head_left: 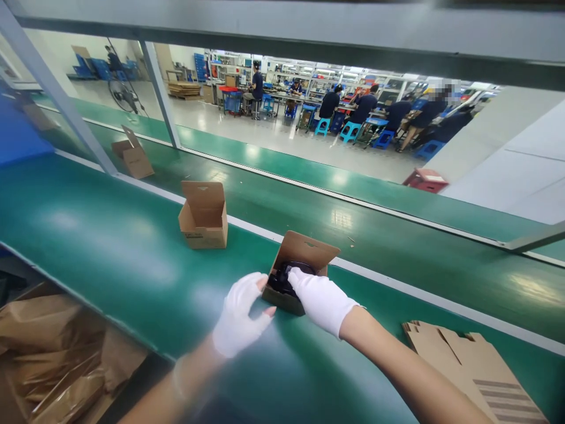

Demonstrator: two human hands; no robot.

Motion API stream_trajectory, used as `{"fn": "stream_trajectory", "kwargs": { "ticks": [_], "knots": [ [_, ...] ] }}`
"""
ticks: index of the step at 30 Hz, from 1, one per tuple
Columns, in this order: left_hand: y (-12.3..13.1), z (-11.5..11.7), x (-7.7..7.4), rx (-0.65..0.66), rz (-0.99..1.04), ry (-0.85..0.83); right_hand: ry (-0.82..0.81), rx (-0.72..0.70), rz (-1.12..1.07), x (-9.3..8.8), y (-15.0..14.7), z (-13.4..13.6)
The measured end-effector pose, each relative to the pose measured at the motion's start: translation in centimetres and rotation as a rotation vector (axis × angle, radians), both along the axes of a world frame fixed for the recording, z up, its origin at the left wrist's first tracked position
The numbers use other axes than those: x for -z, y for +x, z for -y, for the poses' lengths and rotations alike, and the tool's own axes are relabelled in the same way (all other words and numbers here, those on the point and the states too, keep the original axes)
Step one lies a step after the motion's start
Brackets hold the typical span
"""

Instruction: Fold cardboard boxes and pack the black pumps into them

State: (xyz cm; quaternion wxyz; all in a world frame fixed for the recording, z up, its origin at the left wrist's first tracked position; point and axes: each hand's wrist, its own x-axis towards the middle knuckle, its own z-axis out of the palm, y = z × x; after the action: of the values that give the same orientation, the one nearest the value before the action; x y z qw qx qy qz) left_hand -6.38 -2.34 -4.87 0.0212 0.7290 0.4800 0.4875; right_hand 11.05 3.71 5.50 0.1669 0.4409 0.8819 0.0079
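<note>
A small brown cardboard box (285, 301) stands on the green bench with its lid flap raised. Inside it lies a glossy black item (286, 278) with a curved, cable-like edge; I cannot make out its kind. My right hand (320, 297), in a white glove, reaches into the box from the right, its fingers closed on the black item. Beside the box's left side is my left hand (242, 312), gloved with bare fingertips. Its thumb and fingers are apart, close to the box's edge, and nothing lies between them.
Another open box (205, 221) stands to the left, and a third box (135, 158) farther back beyond the pale rail. Flattened cartons (472, 365) are stacked at the right. Brown wrapping (53, 347) fills a carton below the bench edge. People (364, 107) sit at distant tables behind the frame.
</note>
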Motion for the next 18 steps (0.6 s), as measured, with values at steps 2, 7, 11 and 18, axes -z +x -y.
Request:
{"fn": "stream_trajectory", "kwargs": {
  "ticks": [2, 7, 11, 18],
  "knots": [
    [-1.0, -1.5, 1.3, 0.026, 0.002, -0.21, -0.037, -0.022, 0.033, -0.1, -0.1, -0.6],
    [-1.4, -6.2, 3.9, 0.294, 0.028, -0.561, -0.124, -0.067, 0.041, 0.4, -0.9, -4.1],
    [-0.5, -8.8, 4.5, 0.547, 0.189, -0.586, -0.041, -0.1, -0.074, 0.0, 0.3, -3.3],
    [3.8, -13.8, 3.5, 0.667, 0.317, -0.484, 0.084, 0.041, -0.569, 1.7, 14.0, 2.9]
  ]
}}
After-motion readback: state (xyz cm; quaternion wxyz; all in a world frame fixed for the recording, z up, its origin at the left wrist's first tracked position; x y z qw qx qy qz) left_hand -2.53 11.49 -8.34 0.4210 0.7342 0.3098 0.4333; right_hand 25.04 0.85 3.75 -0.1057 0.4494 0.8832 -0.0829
